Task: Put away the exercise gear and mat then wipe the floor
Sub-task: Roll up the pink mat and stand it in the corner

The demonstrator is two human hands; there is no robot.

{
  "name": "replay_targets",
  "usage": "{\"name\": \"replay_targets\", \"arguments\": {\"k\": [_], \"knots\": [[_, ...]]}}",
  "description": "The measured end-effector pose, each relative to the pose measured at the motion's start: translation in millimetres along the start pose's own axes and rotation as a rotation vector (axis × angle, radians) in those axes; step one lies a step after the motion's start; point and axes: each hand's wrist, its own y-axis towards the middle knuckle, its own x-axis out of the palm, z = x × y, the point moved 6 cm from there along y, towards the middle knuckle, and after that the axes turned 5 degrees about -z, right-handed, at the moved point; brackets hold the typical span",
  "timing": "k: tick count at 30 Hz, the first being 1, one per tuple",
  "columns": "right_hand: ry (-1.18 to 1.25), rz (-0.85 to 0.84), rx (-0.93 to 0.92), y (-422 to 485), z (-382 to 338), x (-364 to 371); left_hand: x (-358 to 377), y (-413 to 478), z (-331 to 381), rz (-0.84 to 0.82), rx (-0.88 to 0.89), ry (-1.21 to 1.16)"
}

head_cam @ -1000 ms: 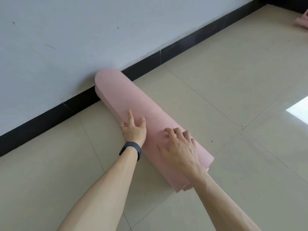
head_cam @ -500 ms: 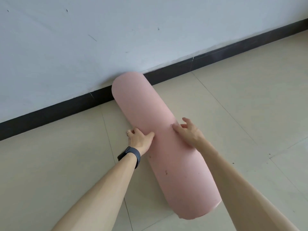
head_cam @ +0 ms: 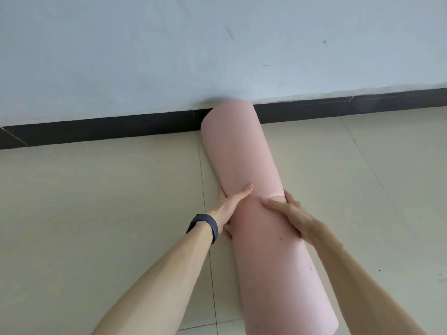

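Clamping the rolled mat (head_cam: 244,151) from both sides, the two hands sit roughly a third of the way along its length. The left hand (head_cam: 227,206) cups the roll's left flank, thumb laid over the top and fingers tucked beneath. The right hand (head_cam: 292,213) wraps the opposite flank, with its thumb stretched across the top and its fingers curled down the far side. Neither hand is spread wide; both are closed snugly on the pink foam and hold nothing else.

Beyond the grip, the roll runs away from the person, and its far end meets the black baseboard (head_cam: 96,126) under the wall (head_cam: 145,56). Behind the grip, the longer part reaches back between the forearms, over the tiled floor (head_cam: 96,213). Whether that near end is lifted cannot be told. A dark wristband (head_cam: 205,226) sits just behind the left hand.

A shallow crease shows in the foam right beside the right thumb, so the material looks soft and springy, probably light for its bulk. The matte surface should give decent friction. The likely trouble is that the roll loosens or sags, since most of its length lies behind the hands. Taking hold nearer the middle, with the palms squeezing inward over the loose edge, seems the safer way to carry it.
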Motion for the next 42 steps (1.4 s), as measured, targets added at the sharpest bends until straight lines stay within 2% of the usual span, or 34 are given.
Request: {"name": "replay_targets", "arguments": {"k": [6, 12, 15, 17, 25, 28, 34, 38, 42], "knots": [[0.04, -0.101, -0.08, -34, -23, 59, -46, -34, -26, 0.0, 0.065, -0.081], [0.058, -0.137, -0.036, -50, -52, 156, -152, -92, -29, 0.094, 0.207, -0.055], [0.08, -0.282, -0.055, -54, -88, 209, -210, -125, -17, 0.106, 0.327, 0.009], [0.063, -0.348, -0.1, -62, -116, 243, -243, -146, -9, 0.118, 0.419, 0.031], [0.016, -0.296, -0.44, -107, -220, 343, -335, -225, 8, 0.244, 0.705, -0.1], [0.022, -0.262, -0.503, -130, -247, 372, -362, -262, 9, 0.29, 0.72, -0.13], [0.065, -0.245, -0.504, -224, -311, 409, -396, -377, 46, 0.324, 0.64, -0.107], [0.127, -0.223, -0.517, -311, -372, 404, -398, -464, 102, 0.296, 0.594, -0.068], [0.169, -0.115, -0.537, -413, -443, 369, -376, -554, 183, 0.211, 0.585, -0.006]]}}
